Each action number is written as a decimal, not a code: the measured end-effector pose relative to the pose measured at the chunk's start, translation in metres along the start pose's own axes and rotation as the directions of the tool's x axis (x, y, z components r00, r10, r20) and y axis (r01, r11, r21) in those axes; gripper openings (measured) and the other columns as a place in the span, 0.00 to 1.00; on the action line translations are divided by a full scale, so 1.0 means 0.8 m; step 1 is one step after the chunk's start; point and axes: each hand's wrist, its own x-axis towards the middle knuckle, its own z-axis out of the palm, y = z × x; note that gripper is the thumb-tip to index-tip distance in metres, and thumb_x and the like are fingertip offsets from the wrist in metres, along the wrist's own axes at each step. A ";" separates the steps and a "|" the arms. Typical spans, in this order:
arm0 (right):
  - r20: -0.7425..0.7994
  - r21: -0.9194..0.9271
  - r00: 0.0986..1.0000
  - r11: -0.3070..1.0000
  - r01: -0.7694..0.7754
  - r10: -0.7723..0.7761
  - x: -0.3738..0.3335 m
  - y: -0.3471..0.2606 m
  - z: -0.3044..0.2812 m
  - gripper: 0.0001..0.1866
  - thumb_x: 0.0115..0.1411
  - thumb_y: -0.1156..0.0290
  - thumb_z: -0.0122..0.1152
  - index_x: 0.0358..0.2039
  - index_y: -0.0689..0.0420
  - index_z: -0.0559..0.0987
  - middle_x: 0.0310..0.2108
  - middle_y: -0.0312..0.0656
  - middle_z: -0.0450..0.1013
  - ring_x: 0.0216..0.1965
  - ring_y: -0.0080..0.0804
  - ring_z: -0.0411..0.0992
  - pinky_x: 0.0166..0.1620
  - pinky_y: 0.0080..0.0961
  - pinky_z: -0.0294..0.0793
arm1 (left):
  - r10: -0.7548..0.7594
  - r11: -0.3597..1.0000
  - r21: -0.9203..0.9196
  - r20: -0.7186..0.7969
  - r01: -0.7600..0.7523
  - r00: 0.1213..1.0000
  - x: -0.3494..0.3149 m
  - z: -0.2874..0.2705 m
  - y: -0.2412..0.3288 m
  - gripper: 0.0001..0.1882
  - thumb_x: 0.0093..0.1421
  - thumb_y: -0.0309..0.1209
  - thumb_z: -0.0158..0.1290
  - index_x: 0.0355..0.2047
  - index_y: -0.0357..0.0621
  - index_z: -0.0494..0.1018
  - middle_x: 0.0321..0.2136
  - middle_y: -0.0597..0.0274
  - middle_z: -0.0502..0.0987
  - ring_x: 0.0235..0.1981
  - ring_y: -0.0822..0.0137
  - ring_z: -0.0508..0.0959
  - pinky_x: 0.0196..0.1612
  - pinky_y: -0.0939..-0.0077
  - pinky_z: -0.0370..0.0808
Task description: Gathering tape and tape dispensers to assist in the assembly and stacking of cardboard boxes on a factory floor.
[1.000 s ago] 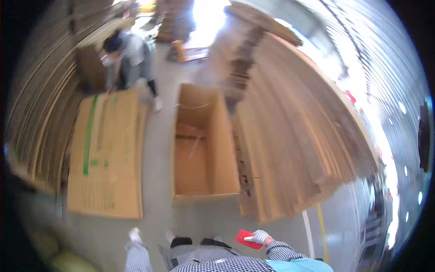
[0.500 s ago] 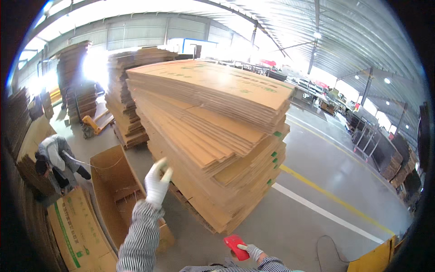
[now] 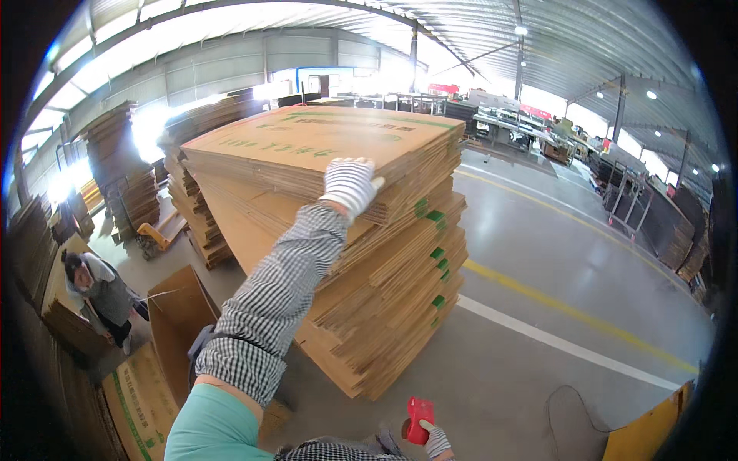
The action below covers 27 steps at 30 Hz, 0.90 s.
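A tall stack of flattened cardboard cartons (image 3: 384,292) rises in front of me, its layers fanned at different angles. My left hand (image 3: 352,187), in a striped white glove, is at the near edge of the top cartons (image 3: 307,142). Its fingers bend over that edge and the thumb sticks out to the right; the fingertips are partly hidden. Low at the bottom, my right hand (image 3: 438,443), also gloved, is closed round a red tape dispenser (image 3: 420,419) with a brown roll on it. The dispenser is held apart from the stack.
Left of the stack stands an open cardboard box (image 3: 175,311), with printed flat cartons (image 3: 142,399) beside it. A co-worker (image 3: 104,296) is at the far left. Behind are more carton stacks (image 3: 123,169) and a yellow pallet jack (image 3: 161,230). A yellow object (image 3: 646,422) stands at lower right.
My left hand has risen and reached right, from beside the stack to its top edge. My right hand keeps the red tape dispenser, now tilted more upright. The co-worker has straightened up somewhat.
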 end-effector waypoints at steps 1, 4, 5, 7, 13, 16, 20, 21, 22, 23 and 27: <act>0.006 -0.029 0.999 0.998 0.047 -0.047 -0.033 0.015 0.029 0.29 0.54 0.58 0.67 0.51 0.61 0.72 0.43 0.43 0.75 0.42 0.37 0.75 0.48 0.35 0.76 | -0.047 0.999 -0.004 -0.032 0.047 0.998 -0.063 -0.042 -0.061 0.22 0.61 0.47 0.49 0.44 0.42 0.75 0.41 0.50 0.79 0.45 0.53 0.77 0.52 0.61 0.69; -0.004 -0.003 0.990 0.990 0.144 -0.144 -0.119 0.061 0.075 0.29 0.54 0.59 0.67 0.51 0.61 0.72 0.43 0.43 0.75 0.42 0.38 0.75 0.48 0.36 0.76 | -0.059 0.998 -0.015 -0.322 0.057 0.945 -0.239 -0.151 -0.217 0.18 0.59 0.46 0.51 0.36 0.45 0.77 0.34 0.53 0.80 0.40 0.52 0.78 0.51 0.57 0.66; -0.033 0.019 0.983 0.983 0.180 -0.180 -0.149 0.075 0.077 0.29 0.54 0.59 0.67 0.52 0.61 0.72 0.43 0.43 0.75 0.42 0.38 0.75 0.48 0.36 0.76 | -0.053 0.999 -0.021 -0.366 0.048 0.929 -0.293 -0.171 -0.266 0.14 0.56 0.41 0.55 0.36 0.44 0.77 0.34 0.52 0.79 0.38 0.52 0.78 0.46 0.56 0.69; -0.062 0.066 0.975 0.973 0.219 -0.215 -0.201 0.131 0.106 0.28 0.54 0.60 0.67 0.52 0.61 0.71 0.43 0.43 0.75 0.42 0.39 0.75 0.48 0.37 0.76 | -0.152 0.979 -0.204 -0.633 0.025 0.759 -0.430 -0.212 -0.390 0.15 0.49 0.21 0.59 0.39 0.41 0.77 0.34 0.54 0.79 0.36 0.53 0.78 0.39 0.60 0.74; 0.051 0.241 0.980 0.954 0.176 -0.193 -0.247 0.254 0.178 0.25 0.55 0.65 0.64 0.51 0.61 0.69 0.40 0.48 0.74 0.40 0.44 0.74 0.46 0.41 0.77 | -0.815 -0.178 -0.983 0.124 -0.042 0.566 -0.624 -0.150 -0.568 0.39 0.56 0.45 0.61 0.59 0.35 0.59 0.51 0.50 0.71 0.50 0.58 0.73 0.48 0.63 0.72; -0.057 0.270 0.969 0.931 0.247 -0.241 -0.236 0.277 0.250 0.26 0.55 0.63 0.65 0.51 0.61 0.70 0.39 0.48 0.73 0.39 0.43 0.74 0.46 0.40 0.77 | -0.702 -0.565 -0.809 0.367 -0.164 0.610 -0.556 -0.196 -0.576 0.42 0.55 0.48 0.61 0.62 0.38 0.57 0.57 0.50 0.66 0.56 0.56 0.68 0.56 0.58 0.67; 0.058 0.153 0.938 0.931 0.330 -0.342 -0.220 0.310 0.324 0.31 0.53 0.54 0.69 0.49 0.63 0.74 0.39 0.42 0.77 0.38 0.35 0.76 0.45 0.33 0.76 | -0.744 -0.651 -0.651 0.447 -0.391 0.496 -0.525 -0.224 -0.651 0.35 0.56 0.40 0.59 0.61 0.47 0.58 0.58 0.54 0.64 0.57 0.54 0.66 0.59 0.52 0.66; 0.053 0.148 0.936 0.930 0.338 -0.348 -0.226 0.316 0.340 0.31 0.53 0.54 0.69 0.49 0.63 0.74 0.39 0.42 0.77 0.38 0.35 0.76 0.45 0.33 0.76 | -0.797 -0.581 -0.719 0.407 -0.382 0.446 -0.533 -0.218 -0.659 0.33 0.56 0.36 0.59 0.60 0.49 0.60 0.57 0.55 0.65 0.57 0.54 0.66 0.58 0.50 0.69; 0.057 0.199 0.938 0.924 0.325 -0.342 -0.245 0.345 0.359 0.29 0.53 0.58 0.68 0.50 0.62 0.72 0.39 0.43 0.75 0.39 0.38 0.75 0.46 0.36 0.77 | -0.784 -0.597 -0.715 0.423 -0.363 0.454 -0.558 -0.211 -0.671 0.33 0.56 0.36 0.59 0.60 0.49 0.60 0.57 0.55 0.65 0.57 0.54 0.66 0.58 0.50 0.69; 0.060 0.251 0.939 0.916 0.313 -0.337 -0.265 0.376 0.379 0.27 0.53 0.63 0.67 0.50 0.61 0.70 0.39 0.44 0.73 0.40 0.41 0.73 0.46 0.39 0.77 | -0.803 -0.556 -0.746 0.370 -0.366 0.467 -0.591 -0.206 -0.685 0.31 0.54 0.33 0.58 0.58 0.49 0.62 0.55 0.54 0.67 0.56 0.55 0.67 0.55 0.49 0.71; 0.193 0.176 0.924 0.938 0.298 -0.330 -0.355 0.456 0.473 0.29 0.53 0.62 0.68 0.52 0.62 0.70 0.42 0.44 0.73 0.41 0.40 0.74 0.48 0.37 0.76 | -0.852 -0.341 -0.861 0.114 -0.376 0.511 -0.790 -0.233 -0.814 0.28 0.54 0.35 0.55 0.55 0.44 0.65 0.52 0.57 0.70 0.51 0.55 0.71 0.53 0.51 0.70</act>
